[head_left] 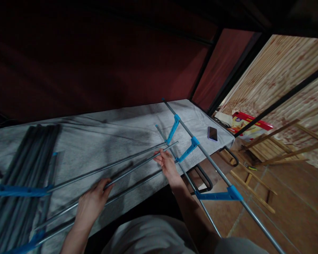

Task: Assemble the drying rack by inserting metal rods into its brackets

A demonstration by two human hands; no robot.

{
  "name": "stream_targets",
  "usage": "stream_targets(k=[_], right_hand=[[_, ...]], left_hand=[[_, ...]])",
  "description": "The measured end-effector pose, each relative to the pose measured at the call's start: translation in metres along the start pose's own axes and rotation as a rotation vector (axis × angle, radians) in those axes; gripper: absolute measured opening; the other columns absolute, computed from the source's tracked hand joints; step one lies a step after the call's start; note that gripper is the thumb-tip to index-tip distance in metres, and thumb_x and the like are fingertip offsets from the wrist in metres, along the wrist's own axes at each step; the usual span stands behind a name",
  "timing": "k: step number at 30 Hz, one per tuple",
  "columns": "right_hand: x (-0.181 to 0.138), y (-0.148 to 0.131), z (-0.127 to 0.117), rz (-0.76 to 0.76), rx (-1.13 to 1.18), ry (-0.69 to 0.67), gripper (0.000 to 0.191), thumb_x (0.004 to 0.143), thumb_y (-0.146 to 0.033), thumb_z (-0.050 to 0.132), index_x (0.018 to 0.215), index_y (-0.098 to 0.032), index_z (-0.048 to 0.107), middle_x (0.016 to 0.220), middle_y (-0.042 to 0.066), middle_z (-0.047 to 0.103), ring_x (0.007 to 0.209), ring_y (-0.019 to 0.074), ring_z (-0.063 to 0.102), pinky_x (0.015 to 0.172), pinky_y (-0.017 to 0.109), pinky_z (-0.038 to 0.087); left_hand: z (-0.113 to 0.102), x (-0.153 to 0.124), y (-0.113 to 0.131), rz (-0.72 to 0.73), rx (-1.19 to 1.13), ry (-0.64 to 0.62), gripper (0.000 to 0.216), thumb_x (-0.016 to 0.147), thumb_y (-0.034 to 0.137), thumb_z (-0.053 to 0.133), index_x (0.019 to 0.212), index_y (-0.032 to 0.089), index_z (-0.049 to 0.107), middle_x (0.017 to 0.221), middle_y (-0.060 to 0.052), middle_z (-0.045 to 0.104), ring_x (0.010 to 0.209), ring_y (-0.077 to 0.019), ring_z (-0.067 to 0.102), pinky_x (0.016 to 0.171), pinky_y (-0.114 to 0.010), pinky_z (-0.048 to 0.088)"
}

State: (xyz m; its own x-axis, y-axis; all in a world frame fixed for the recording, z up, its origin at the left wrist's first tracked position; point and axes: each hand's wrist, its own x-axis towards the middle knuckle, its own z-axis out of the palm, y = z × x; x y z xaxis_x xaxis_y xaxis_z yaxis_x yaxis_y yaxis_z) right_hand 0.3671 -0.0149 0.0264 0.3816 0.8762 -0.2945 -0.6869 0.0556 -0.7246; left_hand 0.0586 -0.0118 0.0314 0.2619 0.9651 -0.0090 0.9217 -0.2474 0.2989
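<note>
My left hand [93, 201] is closed around a thin grey metal tube [139, 165], which slants across above the cloth-covered table. Close to the tube's right end, my right hand [166, 163] holds it between thumb and fingers. Two further tubes run roughly parallel to it, one on each side, such as the far tube [113, 163]. To the right of my right hand lies a long metal pole [210, 157] with blue plastic brackets [186, 152] joining it to a thinner pole. Another blue bracket [21, 190] lies at the left, where the parallel tubes end.
A stack of grey tubes [29, 158] covers the left of the table [76, 144]. A phone [212, 134] lies at the right end. Black metal loops [204, 178] jut from the front edge. Wooden frames [254, 190] and a red-yellow box [250, 125] are beyond.
</note>
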Motion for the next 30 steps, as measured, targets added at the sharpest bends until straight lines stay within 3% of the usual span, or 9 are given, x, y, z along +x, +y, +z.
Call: stream_targets(k=[7, 16, 25, 30], right_hand=[[0.006, -0.010, -0.011, -0.046, -0.015, 0.060, 0.029, 0.076, -0.039, 0.084, 0.081, -0.024, 0.061, 0.078, -0.002, 0.073, 0.067, 0.0127, 0.070, 0.068, 0.027, 0.063], [0.010, -0.015, 0.002, -0.106, -0.057, 0.032, 0.032, 0.073, -0.040, 0.087, 0.080, -0.023, 0.061, 0.079, -0.004, 0.072, 0.063, 0.0099, 0.064, 0.068, 0.025, 0.060], [0.011, -0.020, 0.016, -0.097, -0.059, -0.027, 0.025, 0.077, -0.037, 0.083, 0.083, -0.022, 0.064, 0.078, -0.001, 0.074, 0.073, 0.0149, 0.070, 0.077, 0.030, 0.060], [0.008, -0.015, 0.012, -0.002, -0.014, -0.023, 0.021, 0.089, -0.042, 0.069, 0.087, -0.021, 0.066, 0.083, 0.003, 0.076, 0.078, 0.0170, 0.073, 0.075, 0.030, 0.060]], left_hand=[[0.014, 0.001, -0.031, 0.100, -0.059, 0.234, 0.035, 0.093, 0.049, 0.048, 0.103, 0.022, 0.067, 0.101, -0.008, 0.075, 0.087, -0.0273, 0.071, 0.079, -0.037, 0.053], [0.009, -0.006, -0.034, 0.045, -0.070, 0.197, 0.035, 0.093, 0.048, 0.046, 0.102, 0.023, 0.068, 0.101, -0.007, 0.077, 0.082, -0.0256, 0.071, 0.075, -0.036, 0.053], [0.015, -0.005, -0.046, 0.114, -0.170, 0.236, 0.044, 0.093, 0.058, 0.042, 0.103, 0.025, 0.069, 0.106, -0.007, 0.077, 0.093, -0.0271, 0.073, 0.085, -0.038, 0.056], [0.013, -0.007, -0.037, 0.154, -0.146, 0.245, 0.052, 0.096, 0.062, 0.038, 0.104, 0.023, 0.071, 0.103, -0.008, 0.077, 0.094, -0.0280, 0.072, 0.087, -0.041, 0.054]])
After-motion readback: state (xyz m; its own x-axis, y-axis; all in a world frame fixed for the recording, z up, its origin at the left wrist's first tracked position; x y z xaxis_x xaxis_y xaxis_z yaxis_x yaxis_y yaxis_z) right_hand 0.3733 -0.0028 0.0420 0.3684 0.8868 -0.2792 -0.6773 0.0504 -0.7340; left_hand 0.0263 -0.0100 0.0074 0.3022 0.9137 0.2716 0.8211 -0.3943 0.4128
